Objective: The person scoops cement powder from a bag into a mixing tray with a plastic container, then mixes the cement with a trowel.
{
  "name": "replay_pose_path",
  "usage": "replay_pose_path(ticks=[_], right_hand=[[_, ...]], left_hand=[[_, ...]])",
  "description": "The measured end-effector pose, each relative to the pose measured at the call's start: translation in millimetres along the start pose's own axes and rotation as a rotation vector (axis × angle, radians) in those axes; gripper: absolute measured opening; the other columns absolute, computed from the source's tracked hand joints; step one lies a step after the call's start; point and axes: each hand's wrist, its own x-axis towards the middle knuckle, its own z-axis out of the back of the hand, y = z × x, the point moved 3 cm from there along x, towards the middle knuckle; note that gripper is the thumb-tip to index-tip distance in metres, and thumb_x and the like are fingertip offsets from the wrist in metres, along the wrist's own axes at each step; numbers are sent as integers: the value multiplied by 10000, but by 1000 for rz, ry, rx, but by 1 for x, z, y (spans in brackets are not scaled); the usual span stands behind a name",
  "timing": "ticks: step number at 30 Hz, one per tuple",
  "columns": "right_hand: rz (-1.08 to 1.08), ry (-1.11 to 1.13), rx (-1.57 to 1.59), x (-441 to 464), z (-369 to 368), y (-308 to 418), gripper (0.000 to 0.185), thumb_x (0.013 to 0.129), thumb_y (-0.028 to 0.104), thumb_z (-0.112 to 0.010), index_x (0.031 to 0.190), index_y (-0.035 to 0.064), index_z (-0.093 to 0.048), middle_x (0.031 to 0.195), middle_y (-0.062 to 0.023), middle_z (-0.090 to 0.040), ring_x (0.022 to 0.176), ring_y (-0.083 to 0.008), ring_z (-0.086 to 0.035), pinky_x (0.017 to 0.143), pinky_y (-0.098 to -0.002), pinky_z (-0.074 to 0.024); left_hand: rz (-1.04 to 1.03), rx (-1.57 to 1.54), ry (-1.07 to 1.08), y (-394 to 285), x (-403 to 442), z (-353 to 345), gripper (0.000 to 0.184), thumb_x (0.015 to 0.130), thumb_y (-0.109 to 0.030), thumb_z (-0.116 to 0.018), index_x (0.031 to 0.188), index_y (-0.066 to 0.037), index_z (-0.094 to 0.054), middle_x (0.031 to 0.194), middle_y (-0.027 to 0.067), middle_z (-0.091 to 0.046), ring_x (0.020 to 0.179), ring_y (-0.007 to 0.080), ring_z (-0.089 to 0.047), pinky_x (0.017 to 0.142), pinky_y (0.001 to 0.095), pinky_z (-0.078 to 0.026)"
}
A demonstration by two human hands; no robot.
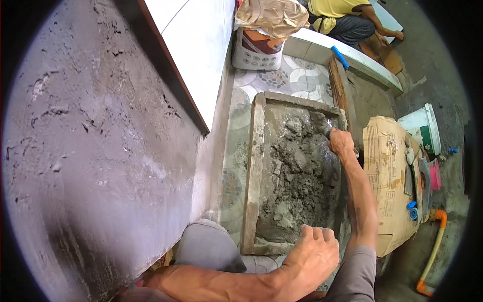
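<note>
Wet grey mortar (297, 176) lies lumpy in a shallow rectangular mixing tray (255, 151) on the floor. My right hand (343, 144) is closed round the dark handle of a trowel (327, 133) at the tray's far right side. Mortar covers much of the trowel's blade, so its outline is hard to see. Over the tray's near edge, my left hand (313, 251) is held with its fingers curled. Its palm is turned away, and whatever it holds, if anything, is hidden.
A plastered wall (100, 126) rises close on my left. Behind the tray stands a bag (256, 50) on patterned tiles. To the right are a cardboard sheet (385, 171), a white bucket (421, 128) and an orange-ended pipe (435, 246). Another person (347, 20) crouches beyond a low ledge.
</note>
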Motion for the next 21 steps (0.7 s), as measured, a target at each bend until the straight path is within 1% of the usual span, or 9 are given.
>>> replay_pose_path(ticks=[4, 9, 12, 13, 16, 17, 19, 20, 21], right_hand=[[152, -182, 92, -25, -20, -4, 402, 840, 345, -714, 1004, 26, -532, 884, -163, -688, 806, -329, -699, 692, -438, -552], [192, -294, 153, -74, 3, -5, 404, 825, 325, -737, 1016, 45, -517, 871, -125, -632, 753, -317, -678, 645, -432, -539], [142, -313, 222, -98, 30, -9, 400, 819, 307, -742, 1025, 46, -520, 854, -116, -617, 744, -320, -671, 624, -428, -537], [143, -313, 235, -101, 38, -7, 388, 845, 317, -716, 1032, 36, -525, 853, -142, -644, 788, -327, -685, 647, -421, -555], [-44, -33, 210, -92, 64, 15, 392, 869, 345, -686, 999, 11, -528, 845, -181, -675, 814, -350, -697, 691, -426, -569], [-70, -46, 303, -90, 66, 21, 380, 890, 331, -647, 987, -26, -558, 859, -227, -698, 835, -374, -707, 754, -440, -573], [-151, -88, 377, -73, 50, 33, 360, 884, 296, -643, 992, -42, -583, 881, -234, -704, 836, -380, -709, 770, -452, -570], [-189, -105, 415, -65, 42, 36, 350, 880, 278, -641, 995, -50, -595, 892, -237, -707, 837, -383, -710, 778, -458, -568], [-182, -66, 415, -61, 46, 44, 298, 879, 210, -613, 1034, -44, -622, 924, -240, -712, 880, -376, -713, 797, -451, -568]], left_hand=[[-13, 1, -52, 1, -2, -3, 170, 818, -224, -618, 834, -83, -712, 830, 90, -630, 810, 222, -588, 741, 410, -421], [5, 40, -77, 2, 1, -8, 169, 838, -223, -606, 838, -89, -710, 824, 83, -635, 790, 217, -591, 721, 402, -417], [-9, -9, -33, 3, 0, -3, 164, 832, -219, -610, 841, -89, -709, 826, 81, -637, 781, 211, -596, 711, 393, -416], [-19, -52, -9, 1, 1, -2, 163, 828, -218, -612, 842, -88, -709, 827, 80, -637, 779, 209, -598, 708, 390, -416], [-23, -37, 23, 0, 2, -7, 160, 816, -220, -622, 844, -88, -708, 830, 77, -640, 784, 205, -597, 702, 383, -413], [-17, -27, 3, 0, 1, -7, 156, 813, -218, -621, 838, -89, -705, 824, 75, -635, 775, 205, -590, 697, 383, -408], [-3, -11, -40, 0, -1, -9, 148, 807, -215, -619, 825, -91, -698, 812, 72, -625, 758, 204, -577, 687, 384, -398], [-15, -111, -102, 1, -2, -14, 141, 807, -210, -616, 813, -92, -694, 801, 70, -617, 746, 202, -567, 682, 384, -392], [-29, -214, -159, 3, -4, -23, 135, 806, -205, -613, 801, -93, -689, 789, 69, -609, 733, 200, -557, 677, 383, -386]])
